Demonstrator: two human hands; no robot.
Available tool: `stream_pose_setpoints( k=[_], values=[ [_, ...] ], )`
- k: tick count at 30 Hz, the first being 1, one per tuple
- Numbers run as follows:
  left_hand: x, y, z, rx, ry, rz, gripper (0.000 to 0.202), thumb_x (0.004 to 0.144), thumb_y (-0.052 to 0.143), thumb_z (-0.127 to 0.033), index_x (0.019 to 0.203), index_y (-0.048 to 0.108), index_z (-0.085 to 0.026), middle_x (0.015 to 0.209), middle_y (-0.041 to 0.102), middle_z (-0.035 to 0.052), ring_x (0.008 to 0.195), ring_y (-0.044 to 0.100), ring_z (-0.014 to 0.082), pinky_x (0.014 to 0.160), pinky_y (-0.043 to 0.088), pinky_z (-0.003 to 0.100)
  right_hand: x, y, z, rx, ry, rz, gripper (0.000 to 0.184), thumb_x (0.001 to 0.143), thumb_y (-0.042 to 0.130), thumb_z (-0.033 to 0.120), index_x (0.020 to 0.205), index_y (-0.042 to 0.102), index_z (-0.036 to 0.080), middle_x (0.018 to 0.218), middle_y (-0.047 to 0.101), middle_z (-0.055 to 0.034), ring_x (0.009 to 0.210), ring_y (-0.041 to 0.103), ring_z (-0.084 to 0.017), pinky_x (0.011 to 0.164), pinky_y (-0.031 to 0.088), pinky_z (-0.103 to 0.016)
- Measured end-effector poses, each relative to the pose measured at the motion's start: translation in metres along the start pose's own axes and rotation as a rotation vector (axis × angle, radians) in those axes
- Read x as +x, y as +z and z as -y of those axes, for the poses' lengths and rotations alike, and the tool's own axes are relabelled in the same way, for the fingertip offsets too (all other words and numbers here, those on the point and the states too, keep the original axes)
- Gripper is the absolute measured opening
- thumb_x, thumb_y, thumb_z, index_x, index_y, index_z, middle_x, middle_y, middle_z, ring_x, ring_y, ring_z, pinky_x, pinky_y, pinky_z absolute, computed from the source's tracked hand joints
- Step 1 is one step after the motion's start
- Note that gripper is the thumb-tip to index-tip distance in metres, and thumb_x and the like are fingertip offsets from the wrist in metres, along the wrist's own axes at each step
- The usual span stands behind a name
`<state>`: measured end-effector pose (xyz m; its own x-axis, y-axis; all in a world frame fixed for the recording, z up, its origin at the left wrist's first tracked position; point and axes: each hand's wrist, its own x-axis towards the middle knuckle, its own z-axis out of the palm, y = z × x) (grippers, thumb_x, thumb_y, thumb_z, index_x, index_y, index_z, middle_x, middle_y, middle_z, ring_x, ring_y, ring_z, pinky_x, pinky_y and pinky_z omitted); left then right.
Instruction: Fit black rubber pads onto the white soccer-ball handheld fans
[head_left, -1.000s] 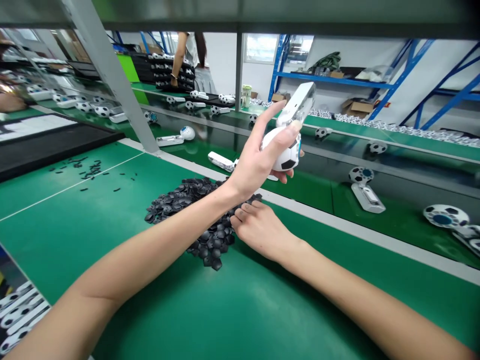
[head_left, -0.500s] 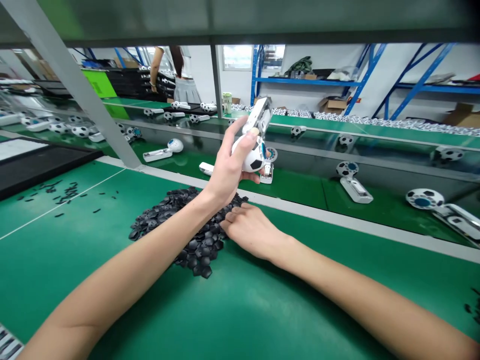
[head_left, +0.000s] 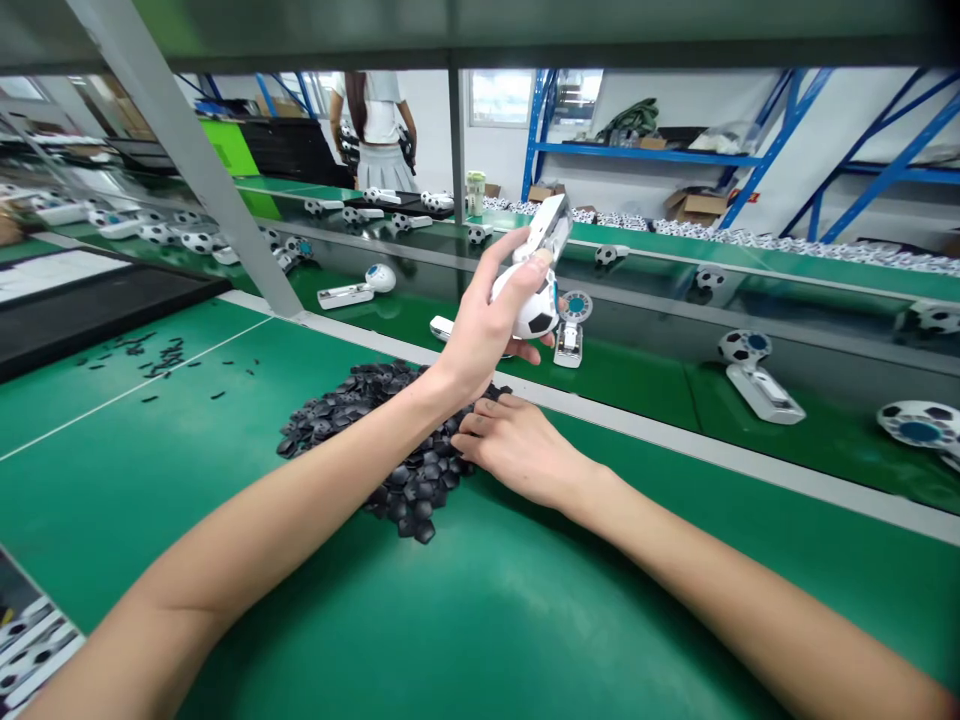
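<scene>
My left hand (head_left: pixel 487 325) is raised above the bench and grips a white football-patterned handheld fan (head_left: pixel 534 290) by its round head, with the white handle pointing up and away. Below it my right hand (head_left: pixel 517 445) rests on the green bench top (head_left: pixel 525 620), fingers bent and pressed into the edge of a heap of small black pentagon pieces (head_left: pixel 375 430). What those fingertips pinch, if anything, is hidden among the pieces.
A green conveyor belt (head_left: pixel 637 370) beyond the bench carries several more football fans (head_left: pixel 754 375). A grey slanted post (head_left: pixel 187 160) stands at left, near scattered black bits (head_left: pixel 161 355) and a black tray (head_left: pixel 90 310). A person (head_left: pixel 375 125) stands at the far line; blue racks are behind.
My left hand with the fan has stayed raised and shifted slightly. My right hand keeps working at the edge of the black heap. The camera view has swung a little.
</scene>
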<state>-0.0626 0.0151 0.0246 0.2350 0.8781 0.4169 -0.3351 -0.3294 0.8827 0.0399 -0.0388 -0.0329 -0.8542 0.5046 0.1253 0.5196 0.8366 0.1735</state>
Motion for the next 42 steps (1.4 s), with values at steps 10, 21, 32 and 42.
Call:
stream_pose_setpoints(
  k=[10, 21, 32, 42],
  values=[
    [-0.003, -0.001, -0.002, 0.023, -0.006, 0.014, 0.074, 0.096, 0.073, -0.068, 0.156, 0.048, -0.033, 0.098, 0.075, 0.0086, 0.068, 0.074, 0.0223, 0.050, 0.054, 0.027, 0.009, 0.001, 0.004, -0.053, -0.109, -0.015, 0.025, 0.107, 0.056, 0.005, 0.098, 0.079, 0.012, 0.089, 0.078, -0.0129, 0.097, 0.065, -0.026, 0.075, 0.037, -0.038],
    [-0.005, 0.001, -0.003, 0.031, -0.041, -0.016, 0.076, 0.095, 0.074, -0.067, 0.156, 0.048, -0.029, 0.097, 0.075, 0.0095, 0.062, 0.069, 0.0203, 0.047, 0.051, 0.028, 0.013, 0.008, 0.009, -0.032, -0.138, -0.026, 0.028, 0.109, 0.054, 0.006, 0.097, 0.078, 0.013, 0.091, 0.078, -0.0125, 0.093, 0.065, -0.023, 0.076, 0.038, -0.036],
    [-0.002, 0.001, -0.001, 0.010, -0.041, -0.007, 0.072, 0.096, 0.073, -0.064, 0.154, 0.048, -0.031, 0.096, 0.074, 0.0085, 0.063, 0.070, 0.0206, 0.048, 0.053, 0.028, -0.015, 0.003, -0.005, 0.073, 0.094, -0.030, 0.024, 0.113, 0.059, 0.024, 0.103, 0.081, 0.018, 0.100, 0.080, -0.0068, 0.097, 0.069, -0.023, 0.076, 0.038, -0.038],
    [-0.004, 0.000, 0.000, 0.029, -0.067, -0.008, 0.076, 0.093, 0.074, -0.069, 0.154, 0.049, -0.032, 0.097, 0.076, 0.0094, 0.071, 0.075, 0.0267, 0.055, 0.060, 0.036, -0.010, 0.012, -0.012, 0.176, -0.026, -0.074, 0.016, 0.107, 0.071, 0.031, 0.108, 0.083, 0.020, 0.109, 0.082, -0.0054, 0.107, 0.068, -0.025, 0.079, 0.042, -0.038]
  ],
)
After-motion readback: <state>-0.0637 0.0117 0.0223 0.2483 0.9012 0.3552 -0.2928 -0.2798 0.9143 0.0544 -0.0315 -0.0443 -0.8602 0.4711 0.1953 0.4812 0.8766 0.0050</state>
